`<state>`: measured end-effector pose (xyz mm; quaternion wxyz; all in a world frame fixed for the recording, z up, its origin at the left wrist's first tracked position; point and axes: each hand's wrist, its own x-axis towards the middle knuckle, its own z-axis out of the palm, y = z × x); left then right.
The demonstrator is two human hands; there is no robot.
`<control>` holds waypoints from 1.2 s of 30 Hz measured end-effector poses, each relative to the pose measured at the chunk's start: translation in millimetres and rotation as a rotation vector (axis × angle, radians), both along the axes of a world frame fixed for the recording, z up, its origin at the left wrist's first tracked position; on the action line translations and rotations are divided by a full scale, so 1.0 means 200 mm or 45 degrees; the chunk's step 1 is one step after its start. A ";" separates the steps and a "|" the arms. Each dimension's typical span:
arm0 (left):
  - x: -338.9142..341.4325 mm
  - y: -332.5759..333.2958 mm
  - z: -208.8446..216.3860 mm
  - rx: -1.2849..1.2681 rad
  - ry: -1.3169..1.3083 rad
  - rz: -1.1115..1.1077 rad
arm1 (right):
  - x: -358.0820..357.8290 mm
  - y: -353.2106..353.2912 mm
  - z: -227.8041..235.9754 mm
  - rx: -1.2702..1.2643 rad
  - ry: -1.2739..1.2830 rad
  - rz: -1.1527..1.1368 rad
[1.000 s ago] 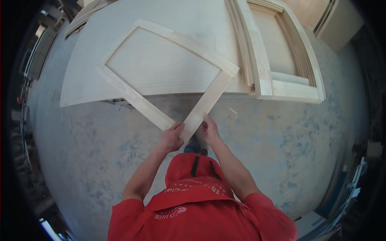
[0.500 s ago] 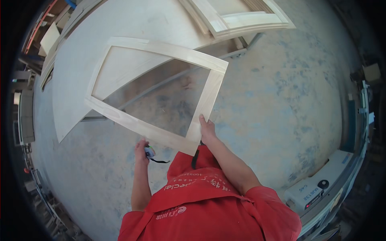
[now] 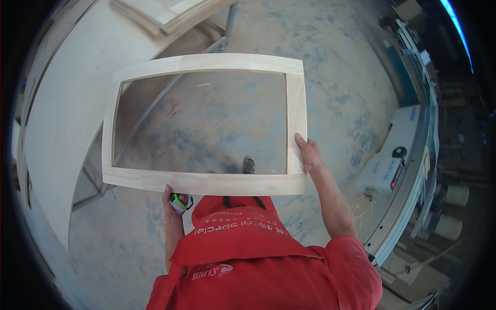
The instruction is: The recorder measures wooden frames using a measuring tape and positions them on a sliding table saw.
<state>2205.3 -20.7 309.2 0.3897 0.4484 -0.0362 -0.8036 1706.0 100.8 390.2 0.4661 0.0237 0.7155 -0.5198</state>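
A pale wooden frame (image 3: 243, 184), rectangular with an open middle, is held up in front of my red apron. My right hand (image 3: 310, 156) grips its right side piece, the thumb lying on top and the other fingers mostly hidden beneath. By the near edge, left of the middle, my left hand (image 3: 168, 200) is closed around a tape measure (image 3: 179, 203) with green and dark parts and a black strap. One finger of that hand reaches up to the frame's near rail; whether it bears weight I cannot tell. Through the opening a shoe (image 3: 249, 165) shows on the floor.
At the left stands a large pale board table (image 3: 57, 134) on metal legs, with more wooden frames (image 3: 168, 15) stacked at its far end. To the right is a long machine with a light grey housing (image 3: 388, 155) and a metal rail. The concrete floor (image 3: 341, 77) has bluish stains.
The frame has turned from slanting to nearly level and square in front of me. My right hand has moved right with it. The view has swung right, so the machine appears closer.
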 end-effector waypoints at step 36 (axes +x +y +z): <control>-6.97 0.88 0.82 -0.593 0.531 -1.916 | -3.73 2.39 -0.57 -0.204 -0.941 -1.332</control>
